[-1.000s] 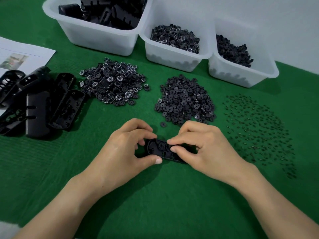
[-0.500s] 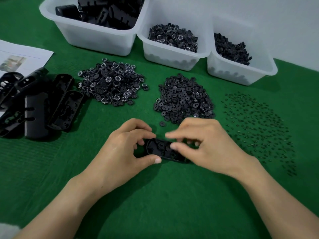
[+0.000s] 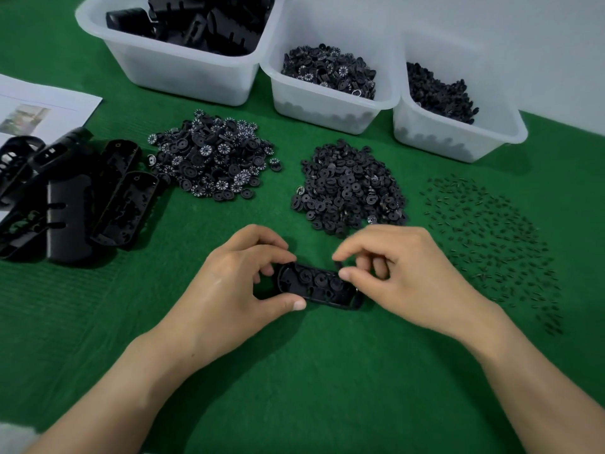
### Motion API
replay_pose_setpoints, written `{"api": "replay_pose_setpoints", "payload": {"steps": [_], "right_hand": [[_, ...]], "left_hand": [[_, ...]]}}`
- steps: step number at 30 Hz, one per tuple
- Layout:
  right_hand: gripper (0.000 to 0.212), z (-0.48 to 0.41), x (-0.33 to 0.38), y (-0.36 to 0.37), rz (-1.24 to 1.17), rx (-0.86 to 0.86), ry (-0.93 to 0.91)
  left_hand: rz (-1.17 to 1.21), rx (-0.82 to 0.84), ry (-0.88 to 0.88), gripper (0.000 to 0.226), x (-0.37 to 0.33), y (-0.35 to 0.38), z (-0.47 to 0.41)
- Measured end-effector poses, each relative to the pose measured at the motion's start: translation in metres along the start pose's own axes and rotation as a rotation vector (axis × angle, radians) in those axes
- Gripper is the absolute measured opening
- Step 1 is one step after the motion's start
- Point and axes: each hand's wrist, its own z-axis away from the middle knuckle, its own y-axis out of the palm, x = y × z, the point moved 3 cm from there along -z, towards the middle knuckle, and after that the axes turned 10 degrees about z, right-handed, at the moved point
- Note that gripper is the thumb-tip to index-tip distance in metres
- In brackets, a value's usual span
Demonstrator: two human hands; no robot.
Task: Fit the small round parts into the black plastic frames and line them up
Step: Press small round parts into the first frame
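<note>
**Seating step, head view.** Your left hand [image 3: 229, 290] grips the left end of the black plastic frame [image 3: 311, 285], with the thumb on the near edge and the index finger on the far edge. It steadies the frame open side up on the green mat [image 3: 294, 371], directly in front of you. Your right hand [image 3: 409, 280] hovers over the frame's right end. Its thumb and index finger are pinched on what appears to be a small round part [image 3: 338, 265], which is too blurred to tell its type. Several round parts sit side by side in the frame's recess. The frame is therefore judged partly filled, with the right-hand seat now being loaded.

**Supply.** The heap of plain discs [image 3: 347, 191] lies just beyond your right hand. The heap of numbered wheels [image 3: 212, 158] lies to its left, and the scatter of pins [image 3: 491, 237] to its right. A pile of frames [image 3: 75, 198] rests at the far left. Whether those are filled cannot be told.

**Next move.** Lower the part flat onto its seat and press it level with its neighbours. Keep your left grip firm so the frame does not slide on the mat. A part that goes in tilted would probably jam against the one beside it. Once it is seated, the row still needs lining up.
</note>
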Motion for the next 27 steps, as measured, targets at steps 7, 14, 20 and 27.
{"api": "replay_pose_setpoints", "payload": {"steps": [7,14,20,27], "right_hand": [[0.014,0.014,0.009,0.002,0.139,-0.062,-0.09],[0.019,0.013,0.008,0.0,0.073,-0.011,-0.02],[0.013,0.019,0.001,0.003,-0.062,-0.023,0.046],[0.022,0.059,-0.058,-0.04,-0.315,-0.321,0.284]], "left_hand": [[-0.013,0.0,0.003,0.052,-0.001,0.001,0.0],[-0.014,0.007,0.002,0.052,-0.001,0.001,0.001],[-0.029,0.031,0.017,0.053,-0.002,0.0,0.0],[-0.108,0.181,0.072,0.057,-0.017,0.023,0.002]]}}
